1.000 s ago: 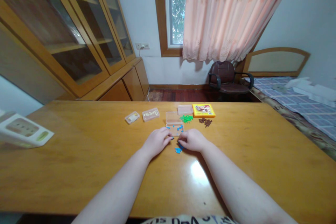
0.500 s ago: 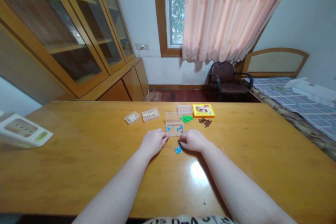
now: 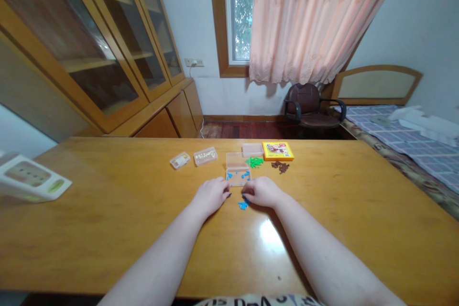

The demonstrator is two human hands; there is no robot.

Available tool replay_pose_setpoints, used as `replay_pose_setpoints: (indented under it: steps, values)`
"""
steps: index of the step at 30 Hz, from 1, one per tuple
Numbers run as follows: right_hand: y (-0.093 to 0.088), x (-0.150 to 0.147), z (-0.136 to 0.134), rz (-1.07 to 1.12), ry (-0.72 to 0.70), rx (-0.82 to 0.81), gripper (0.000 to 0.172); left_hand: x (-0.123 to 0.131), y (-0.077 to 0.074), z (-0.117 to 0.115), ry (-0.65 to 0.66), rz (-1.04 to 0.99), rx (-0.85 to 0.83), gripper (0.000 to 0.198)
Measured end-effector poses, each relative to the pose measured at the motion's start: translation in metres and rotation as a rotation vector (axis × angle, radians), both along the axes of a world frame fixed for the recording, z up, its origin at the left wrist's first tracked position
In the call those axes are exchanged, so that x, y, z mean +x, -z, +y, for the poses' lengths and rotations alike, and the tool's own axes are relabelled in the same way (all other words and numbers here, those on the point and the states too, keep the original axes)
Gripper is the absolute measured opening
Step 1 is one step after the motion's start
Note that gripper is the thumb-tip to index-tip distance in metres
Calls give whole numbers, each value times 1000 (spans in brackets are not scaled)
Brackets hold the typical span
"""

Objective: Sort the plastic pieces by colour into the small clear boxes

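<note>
Checking the blue pile (image 3: 243, 205) first: it lay on the table (image 3: 143, 229) on the near side of the right hand (image 3: 263, 191), just off the fingertips toward the wearer's body, its far edge partly under them. Right hand was clearly nearer; the left hand (image 3: 213, 194) sat across a strip of bare wood, its fingertips farther out than the pile and off to its left.

No single long axis to the pile: bits pointed several ways. The open case (image 3: 237, 180) stood just beyond both hands, between them, long side running left-right, hinged lid raised on the far side. So pile near, case far, right fingertips between.

Fingers: right thumb and fingertips drawn together over something dark or blue; couldn't tell if a piece was pinched. Left fingers bent, tips low near the case's front left corner, dark spot at the tip; couldn't tell whether nail or piece.

Looks: pile was bright flat blue, small, jagged, plastic-looking. Similar blue bits (image 3: 230, 175) were scattered inside the case, mostly toward the sides. Past the case: green pile (image 3: 255, 162) just right of the lid, brown pile (image 3: 280, 167) farther right, below the yellow box (image 3: 278, 151).
</note>
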State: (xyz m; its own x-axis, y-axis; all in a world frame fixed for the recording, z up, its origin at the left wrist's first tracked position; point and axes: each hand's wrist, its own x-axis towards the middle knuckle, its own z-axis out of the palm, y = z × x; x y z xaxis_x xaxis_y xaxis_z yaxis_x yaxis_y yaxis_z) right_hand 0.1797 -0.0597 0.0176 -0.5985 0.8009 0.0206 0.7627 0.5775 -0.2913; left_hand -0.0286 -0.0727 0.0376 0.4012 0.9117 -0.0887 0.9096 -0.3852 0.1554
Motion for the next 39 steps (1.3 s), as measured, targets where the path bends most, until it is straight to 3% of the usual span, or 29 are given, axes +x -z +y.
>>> replay_pose_setpoints:
  steps: [6, 10, 15, 18, 22, 30, 39]
  values:
    - [4, 1, 0, 22, -15, 43, 18, -3, -2, 1, -46, 27, 14, 20]
    - [8, 1, 0, 189, -18, 120, 17, -3, -7, -2, -44, 25, 18, 23]
    - [13, 4, 4, 414, 250, 290, 23, -5, -6, -6, -21, 39, -53, 16]
    - [14, 4, 6, 409, 278, 235, 23, -6, -2, -5, -14, 43, -64, 12]
    - [13, 3, 3, 378, 152, 117, 22, -6, 2, -3, -9, 64, -73, 12]
    - [9, 2, 1, 354, 110, 71, 20, -3, 1, -2, 34, 77, -47, 18]
    - [8, 2, 1, 344, 105, 14, 18, -2, 8, 11, 7, -228, 175, 24]
